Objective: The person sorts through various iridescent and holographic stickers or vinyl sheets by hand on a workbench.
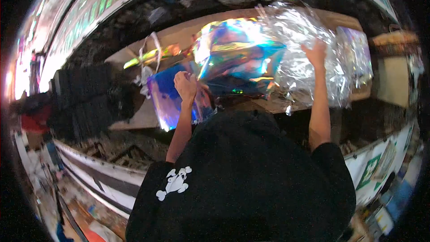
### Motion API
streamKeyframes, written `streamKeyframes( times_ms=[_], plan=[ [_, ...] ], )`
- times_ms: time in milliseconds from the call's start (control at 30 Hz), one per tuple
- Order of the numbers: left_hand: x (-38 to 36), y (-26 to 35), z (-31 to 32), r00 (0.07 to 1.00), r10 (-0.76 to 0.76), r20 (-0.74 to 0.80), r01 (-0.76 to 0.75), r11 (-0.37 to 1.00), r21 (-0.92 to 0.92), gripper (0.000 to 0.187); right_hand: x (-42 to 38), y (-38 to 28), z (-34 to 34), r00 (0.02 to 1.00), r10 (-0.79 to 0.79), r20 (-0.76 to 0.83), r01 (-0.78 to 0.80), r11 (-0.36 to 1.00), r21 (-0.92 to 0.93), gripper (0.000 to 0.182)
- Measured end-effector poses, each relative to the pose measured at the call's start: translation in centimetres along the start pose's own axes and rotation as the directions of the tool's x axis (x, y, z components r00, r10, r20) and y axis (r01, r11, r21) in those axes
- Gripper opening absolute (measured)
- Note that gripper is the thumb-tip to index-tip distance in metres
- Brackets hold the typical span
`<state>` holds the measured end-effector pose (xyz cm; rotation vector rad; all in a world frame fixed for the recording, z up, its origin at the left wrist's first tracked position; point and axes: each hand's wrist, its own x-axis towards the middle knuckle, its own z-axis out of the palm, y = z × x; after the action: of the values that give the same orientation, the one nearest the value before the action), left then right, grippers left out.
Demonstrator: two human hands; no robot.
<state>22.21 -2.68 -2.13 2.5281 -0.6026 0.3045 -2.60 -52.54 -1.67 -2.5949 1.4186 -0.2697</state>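
Note:
My left hand is over the blue and purple iridescent plastic sheets, near their upper right corner. Its fingers are curled in, and what they hold, if anything, cannot be made out. My right hand lies with thumb and fingers apart over a crumpled heap of clear plastic film, slightly smeared by motion. Between my two hands sits a large shiny iridescent film bundle, gold at the top and teal below.
Cardboard covers the worktop under the plastic. A white tie and yellow-green strip lie at upper left. Beyond the clear film is another iridescent stack. A black stack stands left, and a brown-topped box right.

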Motion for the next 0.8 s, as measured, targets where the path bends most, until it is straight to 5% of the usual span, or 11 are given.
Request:
streamKeyframes(
  times_ms=[67, 133, 200, 300, 433, 533, 567, 633, 667, 700, 800],
  plan=[
    [-2.6, -3.9, -2.2, 0.987, -0.157, 0.016, 0.155, 0.984, 0.090, 0.029, -0.8, -1.8, -2.0, 0.885, -0.183, -0.428, 0.207, 0.978, 0.009, 0.058],
    [-5.6, -5.6, -4.1, 0.931, -0.362, -0.050, 0.365, 0.928, 0.078, 0.038, -2.1, -1.6, 0.4, 0.944, -0.149, -0.295, 0.155, 0.988, -0.003, 0.049],
    [-7.5, -5.2, -5.1, 0.911, -0.401, 0.094, 0.396, 0.916, 0.069, 0.059, -0.9, 4.8, 9.6, 0.912, -0.067, 0.405, 0.089, 0.995, -0.035, 0.049],
    [-9.8, -4.9, -4.6, 0.968, -0.228, 0.102, 0.191, 0.940, 0.281, 0.085, -5.5, 1.1, 6.8, 0.970, -0.152, 0.192, 0.188, 0.964, -0.186, 0.042],
    [-9.8, -6.1, -4.0, 0.991, -0.136, 0.013, 0.126, 0.944, 0.304, 0.065, -6.5, -6.0, 2.9, 0.978, -0.160, -0.136, 0.160, 0.987, -0.009, 0.042],
    [-9.8, -7.7, -3.5, 0.995, -0.091, -0.035, 0.097, 0.962, 0.256, 0.061, -10.5, -13.3, 4.0, 0.947, -0.287, -0.144, 0.317, 0.908, 0.273, 0.034],
    [-9.5, -8.0, -4.2, 0.995, -0.091, -0.036, 0.097, 0.963, 0.250, 0.061, -13.2, -17.4, 2.1, 0.935, -0.331, 0.130, 0.271, 0.901, 0.340, 0.027],
    [-8.6, -8.6, -6.4, 0.901, -0.417, 0.120, 0.421, 0.907, -0.009, 0.065, -18.5, -21.0, 7.7, 0.748, -0.524, 0.407, 0.321, 0.822, 0.470, 0.020],
    [-8.9, -9.5, -6.9, 0.903, -0.411, 0.126, 0.416, 0.909, -0.012, 0.065, -22.0, -24.5, 4.6, 0.549, -0.504, 0.667, 0.156, 0.846, 0.510, 0.028],
    [-9.5, -10.3, -7.4, 0.869, -0.495, 0.011, 0.489, 0.861, 0.138, 0.069, -23.8, -25.4, 6.8, 0.305, -0.670, 0.676, 0.276, 0.742, 0.611, 0.038],
    [-11.5, -12.9, -7.8, 0.812, -0.574, -0.105, 0.576, 0.759, 0.305, 0.077, -28.6, -28.4, 10.5, 0.348, -0.645, 0.680, 0.353, 0.762, 0.543, 0.043]
  ],
)
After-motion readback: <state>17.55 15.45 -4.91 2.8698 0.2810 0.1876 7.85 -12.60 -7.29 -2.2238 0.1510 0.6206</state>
